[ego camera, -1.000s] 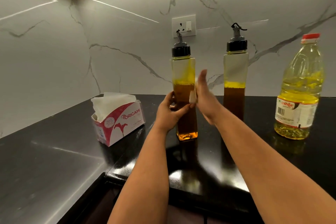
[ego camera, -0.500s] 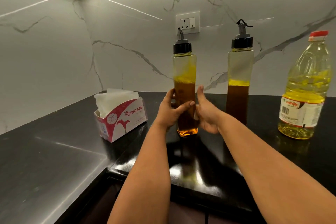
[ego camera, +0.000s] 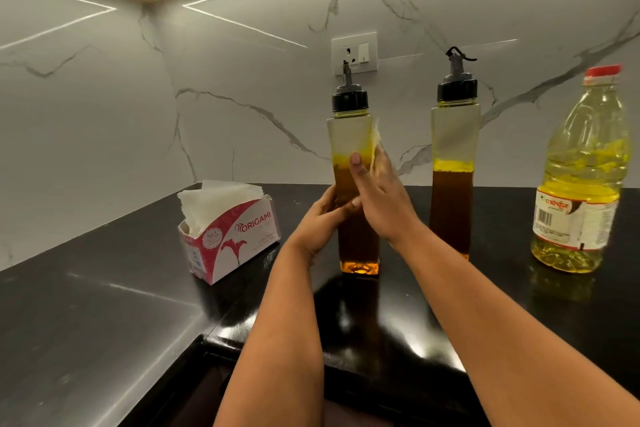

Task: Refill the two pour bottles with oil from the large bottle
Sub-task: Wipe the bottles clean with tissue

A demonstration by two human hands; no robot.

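Glossy black stone forms the table [ego camera: 104, 305] where a person's left hand [ego camera: 320, 218] grips the lower half of the near pour bottle [ego camera: 353, 163], standing upright. The right hand [ego camera: 379, 198] presses a crumpled tissue [ego camera: 376, 142] against its right side, thumb across the front. A tissue box [ego camera: 228, 239] sits left. Farther back stand the second pour bottle [ego camera: 453, 163] and, at right, the large oil bottle [ego camera: 585, 177], red-capped, before a marble wall [ego camera: 242, 87].
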